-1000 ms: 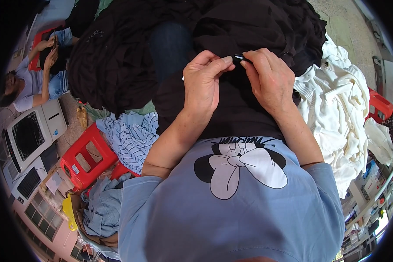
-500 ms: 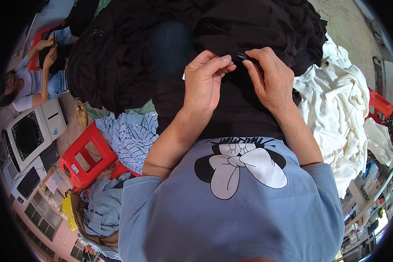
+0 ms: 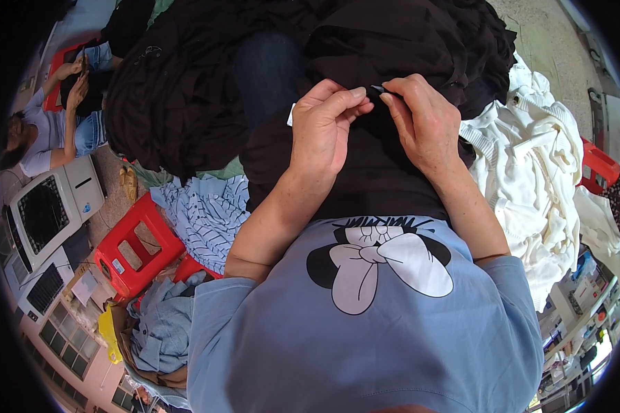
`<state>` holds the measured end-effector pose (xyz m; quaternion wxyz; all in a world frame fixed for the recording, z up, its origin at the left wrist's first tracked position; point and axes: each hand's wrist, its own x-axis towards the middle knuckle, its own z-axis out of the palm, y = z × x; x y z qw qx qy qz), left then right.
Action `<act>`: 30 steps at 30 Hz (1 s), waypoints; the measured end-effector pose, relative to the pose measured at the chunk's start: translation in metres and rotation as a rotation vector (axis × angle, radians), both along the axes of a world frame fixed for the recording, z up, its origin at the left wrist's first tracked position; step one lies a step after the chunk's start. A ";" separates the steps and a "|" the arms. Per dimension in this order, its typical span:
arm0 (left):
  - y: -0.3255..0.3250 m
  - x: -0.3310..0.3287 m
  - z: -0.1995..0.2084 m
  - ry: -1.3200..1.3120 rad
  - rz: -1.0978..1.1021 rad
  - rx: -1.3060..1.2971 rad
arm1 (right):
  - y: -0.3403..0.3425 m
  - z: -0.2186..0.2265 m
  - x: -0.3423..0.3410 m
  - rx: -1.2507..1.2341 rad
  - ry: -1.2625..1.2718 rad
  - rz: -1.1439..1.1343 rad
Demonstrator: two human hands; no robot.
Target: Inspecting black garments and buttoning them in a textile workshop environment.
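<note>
My left hand [image 3: 322, 131] is closed in a pinch on a dark brown garment [image 3: 355, 189] that lies across my lap. A small white tag [image 3: 290, 115] sticks out beside this hand's outer edge. Facing it, my right hand [image 3: 426, 124] is closed around small thread snips [image 3: 377, 89]. Only their dark blade tips show, pressed together and pointing toward the left fingertips; the rest is hidden in the palm. A narrow gap separates the tips from my left fingers. Whatever thread or seam lies there is too fine to make out.
Dark clothes [image 3: 179, 103] are heaped ahead and to the left. White knitwear [image 3: 523, 158] is piled at my right. On the left are blue patterned clothing [image 3: 210, 213], a red stool [image 3: 139, 246] and a seated person [image 3: 52, 131] holding a phone. Another red stool [image 3: 599, 165] stands far right.
The snips' blades, apart earlier, have come together. My right hand has shifted slightly left, toward my left fingertips. More of the white tag shows beside my left hand, which has barely moved.
</note>
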<state>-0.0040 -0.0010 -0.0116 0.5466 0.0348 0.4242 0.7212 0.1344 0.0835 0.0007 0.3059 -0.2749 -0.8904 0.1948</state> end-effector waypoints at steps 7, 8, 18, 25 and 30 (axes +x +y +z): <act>0.000 0.000 -0.001 0.006 -0.009 0.002 | -0.001 0.001 -0.001 -0.080 0.033 -0.017; 0.000 0.000 -0.001 0.018 -0.011 -0.002 | -0.001 0.001 -0.001 -0.064 0.028 -0.004; 0.000 -0.001 -0.001 -0.005 -0.015 -0.014 | 0.000 0.000 0.001 -0.120 0.026 -0.027; 0.000 -0.002 -0.002 -0.050 -0.036 -0.009 | 0.000 -0.003 0.001 -0.046 0.018 0.018; -0.001 -0.002 -0.003 -0.067 -0.042 -0.016 | 0.000 -0.005 -0.001 0.000 0.010 0.012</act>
